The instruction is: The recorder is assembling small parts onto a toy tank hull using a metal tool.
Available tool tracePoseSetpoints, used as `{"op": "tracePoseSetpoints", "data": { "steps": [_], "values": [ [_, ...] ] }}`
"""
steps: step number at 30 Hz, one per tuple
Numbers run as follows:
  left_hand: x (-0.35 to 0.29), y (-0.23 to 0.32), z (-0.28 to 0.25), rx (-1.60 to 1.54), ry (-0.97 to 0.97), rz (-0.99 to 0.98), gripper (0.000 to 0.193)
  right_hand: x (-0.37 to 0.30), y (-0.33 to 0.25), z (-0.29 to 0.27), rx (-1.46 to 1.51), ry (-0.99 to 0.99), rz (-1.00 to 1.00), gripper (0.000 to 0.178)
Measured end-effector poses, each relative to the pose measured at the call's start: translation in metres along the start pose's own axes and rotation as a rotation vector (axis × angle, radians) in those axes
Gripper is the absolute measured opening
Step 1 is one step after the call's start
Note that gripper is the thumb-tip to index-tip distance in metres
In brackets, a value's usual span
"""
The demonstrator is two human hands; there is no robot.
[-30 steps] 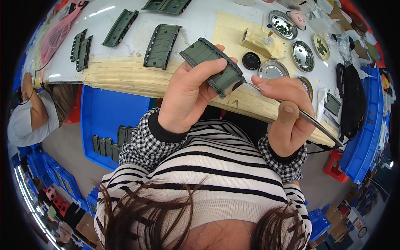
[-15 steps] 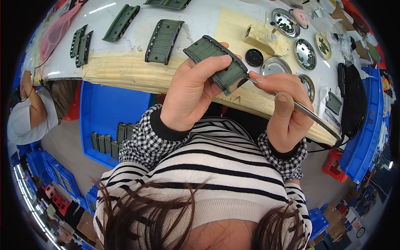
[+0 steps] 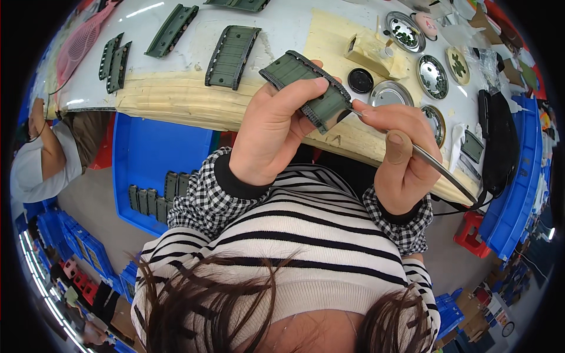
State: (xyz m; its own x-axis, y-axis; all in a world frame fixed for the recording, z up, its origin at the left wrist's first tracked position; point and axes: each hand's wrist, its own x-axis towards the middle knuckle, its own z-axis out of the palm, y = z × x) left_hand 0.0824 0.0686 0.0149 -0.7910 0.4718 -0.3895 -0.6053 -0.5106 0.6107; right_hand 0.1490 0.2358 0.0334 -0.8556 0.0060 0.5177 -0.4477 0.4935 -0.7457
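Observation:
My left hand [image 3: 266, 130] is closed around a dark green ribbed panel [image 3: 286, 68], thumb on top and fingers beneath. Toothed dark strips run along this panel's edges, and it tilts above the table's front edge. Between thumb and fingers of my right hand [image 3: 406, 156] is a long, slim metal tool, seemingly tweezers [image 3: 444, 172]. Its fine tip touches or nearly touches the panel's right edge; the exact contact is too small to make out. Similar green panels [image 3: 232, 57] lie on the table beyond my left hand, with narrower green pieces [image 3: 115, 63] farther left.
Round metal dishes with small green bits [image 3: 432, 76] stand at right, near a yellowish block [image 3: 376, 56] and a black round lid [image 3: 360, 80]. A blue bin [image 3: 159, 138] below the table's left holds green parts. A pink mesh basket [image 3: 82, 41] and another person's arm [image 3: 50, 144] are far left.
Both hands keep their grip on the panel and the tool. The tool and right hand have shifted only very slightly; the whole view has moved a little.

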Motion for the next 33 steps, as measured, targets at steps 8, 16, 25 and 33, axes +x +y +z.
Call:
{"op": "tracePoseSetpoints", "data": {
  "steps": [8, 16, 25, 33],
  "values": [
    [0.000, 0.000, 0.002, -0.008, -0.014, 0.012, 0.037, -0.001, -0.006, -0.001, -0.033, -0.007, 0.018, 0.012],
    [-0.002, 0.003, 0.006, 0.068, -0.040, 0.077, 0.044, 0.002, 0.001, -0.005, 0.074, -0.002, 0.058, 0.012],
    [-0.002, 0.002, 0.008, 0.141, -0.011, 0.122, 0.045, 0.012, -0.009, -0.010, 0.067, -0.050, 0.165, 0.009],
    [-0.001, -0.001, 0.006, 0.160, 0.002, 0.141, 0.045, 0.018, -0.010, -0.010, -0.017, -0.100, 0.114, 0.006]
  ]
}}
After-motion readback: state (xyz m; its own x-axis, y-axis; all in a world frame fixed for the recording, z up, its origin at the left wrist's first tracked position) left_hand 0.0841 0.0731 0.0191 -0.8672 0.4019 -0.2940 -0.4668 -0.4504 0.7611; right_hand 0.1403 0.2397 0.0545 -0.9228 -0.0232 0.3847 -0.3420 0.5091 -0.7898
